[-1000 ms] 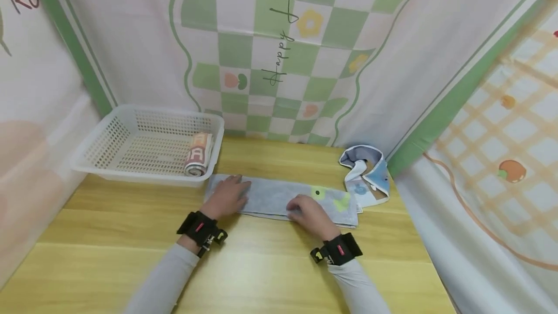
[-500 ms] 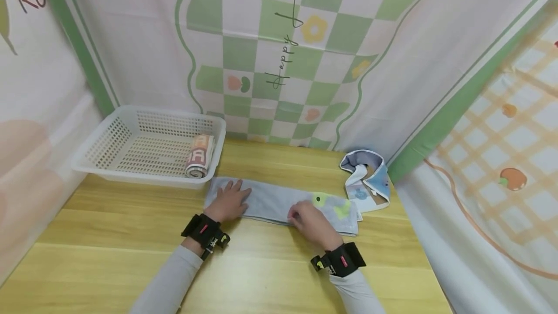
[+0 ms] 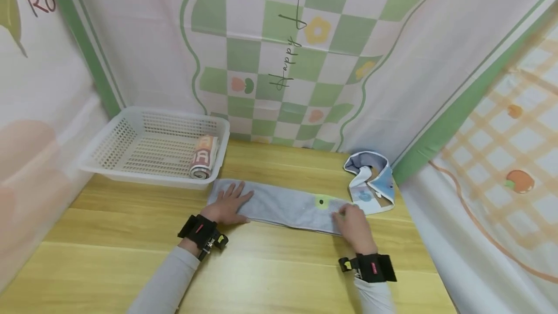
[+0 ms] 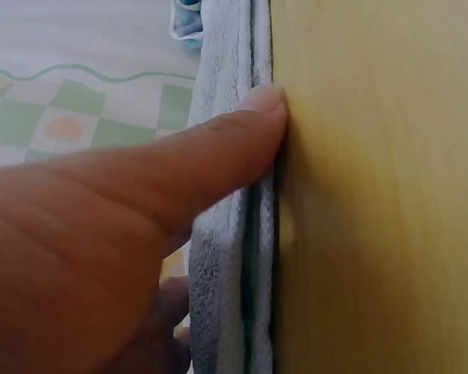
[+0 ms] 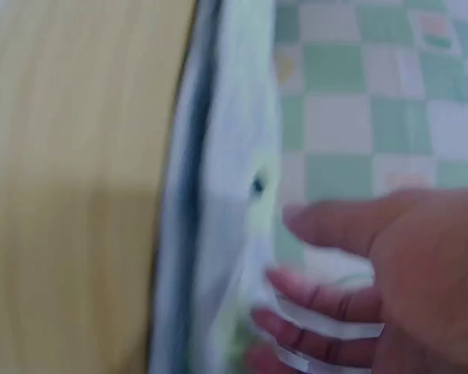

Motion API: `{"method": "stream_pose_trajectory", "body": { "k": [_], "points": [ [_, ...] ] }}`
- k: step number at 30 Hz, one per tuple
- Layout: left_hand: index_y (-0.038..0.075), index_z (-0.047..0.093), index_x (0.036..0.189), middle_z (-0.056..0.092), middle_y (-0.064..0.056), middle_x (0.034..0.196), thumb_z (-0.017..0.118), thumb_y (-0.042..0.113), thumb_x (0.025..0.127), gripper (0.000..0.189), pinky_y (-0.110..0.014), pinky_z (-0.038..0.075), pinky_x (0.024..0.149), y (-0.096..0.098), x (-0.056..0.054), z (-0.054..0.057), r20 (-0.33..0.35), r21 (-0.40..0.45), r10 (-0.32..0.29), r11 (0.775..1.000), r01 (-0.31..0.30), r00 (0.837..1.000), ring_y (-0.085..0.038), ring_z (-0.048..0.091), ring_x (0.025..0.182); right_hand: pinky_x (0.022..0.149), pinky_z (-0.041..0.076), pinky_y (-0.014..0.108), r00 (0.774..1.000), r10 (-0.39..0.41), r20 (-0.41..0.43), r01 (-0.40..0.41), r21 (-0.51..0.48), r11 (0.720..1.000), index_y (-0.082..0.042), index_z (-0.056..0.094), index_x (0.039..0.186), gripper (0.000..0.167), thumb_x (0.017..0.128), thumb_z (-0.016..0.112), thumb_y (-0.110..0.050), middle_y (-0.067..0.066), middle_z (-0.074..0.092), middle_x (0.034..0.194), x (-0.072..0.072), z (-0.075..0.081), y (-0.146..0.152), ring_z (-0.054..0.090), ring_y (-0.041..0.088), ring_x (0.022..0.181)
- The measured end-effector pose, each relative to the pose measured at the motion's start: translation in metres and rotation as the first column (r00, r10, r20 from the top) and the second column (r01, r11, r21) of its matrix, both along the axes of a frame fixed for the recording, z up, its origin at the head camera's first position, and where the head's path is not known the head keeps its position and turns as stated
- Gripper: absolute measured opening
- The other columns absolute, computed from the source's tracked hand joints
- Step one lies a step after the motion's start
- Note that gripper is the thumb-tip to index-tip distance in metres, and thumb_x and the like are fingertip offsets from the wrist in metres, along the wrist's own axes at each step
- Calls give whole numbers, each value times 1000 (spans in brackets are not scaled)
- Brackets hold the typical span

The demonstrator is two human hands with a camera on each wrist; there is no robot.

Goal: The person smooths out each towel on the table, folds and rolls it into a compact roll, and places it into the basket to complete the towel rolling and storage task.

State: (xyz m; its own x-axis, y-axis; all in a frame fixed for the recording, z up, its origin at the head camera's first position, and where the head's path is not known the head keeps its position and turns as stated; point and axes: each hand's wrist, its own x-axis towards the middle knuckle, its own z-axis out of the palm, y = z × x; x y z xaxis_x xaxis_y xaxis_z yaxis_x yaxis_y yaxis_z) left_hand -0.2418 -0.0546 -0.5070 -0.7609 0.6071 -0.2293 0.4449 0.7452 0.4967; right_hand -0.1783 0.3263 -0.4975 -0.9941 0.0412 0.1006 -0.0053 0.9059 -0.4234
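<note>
A grey towel [image 3: 279, 205] with a pale green patch lies folded into a long strip on the table. My left hand [image 3: 226, 205] rests on its left end, fingers spread flat. In the left wrist view, the left thumb [image 4: 257, 117] lies across the towel's layered front edge [image 4: 257, 234]. Over the strip's right end is my right hand [image 3: 355, 227], its fingers slightly bent and partly covering the print. The right wrist view, blurred, has the right thumb and fingers [image 5: 320, 296] apart beside the towel [image 5: 234, 156], with nothing gripped between them.
A white perforated basket [image 3: 152, 178] stands at the back left, with a rolled, patterned towel [image 3: 204, 156] inside. At the back right, a blue and white bib-like cloth [image 3: 370, 183] lies close to the grey towel. A printed curtain [image 3: 279, 62] hangs behind the wooden table [image 3: 261, 275].
My right hand has moved right along the towel from near its middle to its right end. The left hand stays on the left end, its fingers now spread wider.
</note>
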Motion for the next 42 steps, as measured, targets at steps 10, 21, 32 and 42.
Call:
{"method": "stream_pose_trajectory", "body": {
  "k": [10, 21, 32, 42],
  "points": [
    [10, 34, 159, 10, -25, 168, 57, 34, 103, 65, -72, 6, 119, 1, 1, -6, -1, 55, 21, 998, -21, 1000, -51, 5, 153, 71, 49, 58, 943, -276, 188, 271, 53, 961, 19, 48, 104, 56, 98, 62, -35, 37, 54, 95, 12, 0, 33, 59, 53, 87],
    [9, 44, 154, 22, -25, 165, 68, 35, 97, 67, -70, 13, 119, -4, 1, -6, -75, 94, 57, 994, -49, 996, -51, 17, 150, 59, 36, 36, 965, -202, 169, 203, 11, 979, 8, 55, 88, 33, 95, 65, -22, 14, 50, 73, 1, 0, 33, 48, 28, 66],
    [-1, 68, 123, 61, -25, 134, 78, 6, 83, 41, -57, 41, 111, -26, -5, -1, -176, 318, 61, 948, -2, 983, -45, 54, 128, 79, 50, 56, 961, -260, 92, 270, -118, 956, 19, 47, 129, 51, 91, 68, -8, 40, 58, 112, -1, 19, 42, 61, 49, 97],
    [1, 72, 116, 62, -21, 133, 76, 4, 87, 30, -55, 37, 115, 8, -4, -14, -151, 337, 24, 941, 29, 988, -40, 54, 129, 68, 49, 39, 957, -290, -25, 283, -145, 948, 19, 59, 123, 45, 88, 68, -8, 32, 64, 100, -6, 59, 65, 61, 43, 91]
  ]
}}
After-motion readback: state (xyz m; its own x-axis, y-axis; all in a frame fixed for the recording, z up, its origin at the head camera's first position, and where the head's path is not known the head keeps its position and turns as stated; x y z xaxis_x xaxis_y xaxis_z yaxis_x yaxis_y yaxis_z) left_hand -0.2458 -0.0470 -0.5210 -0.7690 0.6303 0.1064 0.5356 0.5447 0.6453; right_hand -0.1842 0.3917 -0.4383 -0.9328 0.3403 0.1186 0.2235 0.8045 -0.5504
